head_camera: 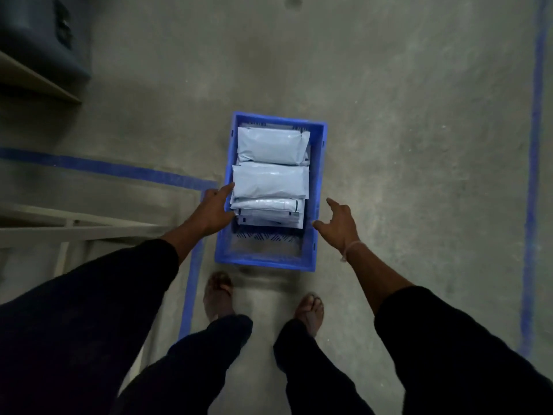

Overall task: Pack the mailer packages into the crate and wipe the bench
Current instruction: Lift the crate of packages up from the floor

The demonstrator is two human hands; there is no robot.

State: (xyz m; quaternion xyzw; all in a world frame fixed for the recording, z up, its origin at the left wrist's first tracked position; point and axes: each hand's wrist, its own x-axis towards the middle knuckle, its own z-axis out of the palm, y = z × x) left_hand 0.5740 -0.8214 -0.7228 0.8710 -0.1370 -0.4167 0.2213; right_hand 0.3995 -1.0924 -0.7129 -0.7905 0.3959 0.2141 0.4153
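Observation:
A blue plastic crate (318, 175) stands on the concrete floor in front of my feet. Several pale grey mailer packages (270, 179) lie stacked inside it, filling the far two thirds. My left hand (214, 211) reaches over the crate's left rim, fingers spread, fingertips touching the edge of the upper mailer. My right hand (339, 226) hovers at the crate's right rim with fingers apart, thumb close to the wall and holding nothing. A string band circles my right wrist.
Blue tape lines (534, 175) mark the floor at right and left (119, 169). A pale metal frame (74, 227) stands at left. A shelf edge (39, 82) and a dark bin (42, 34) are at upper left.

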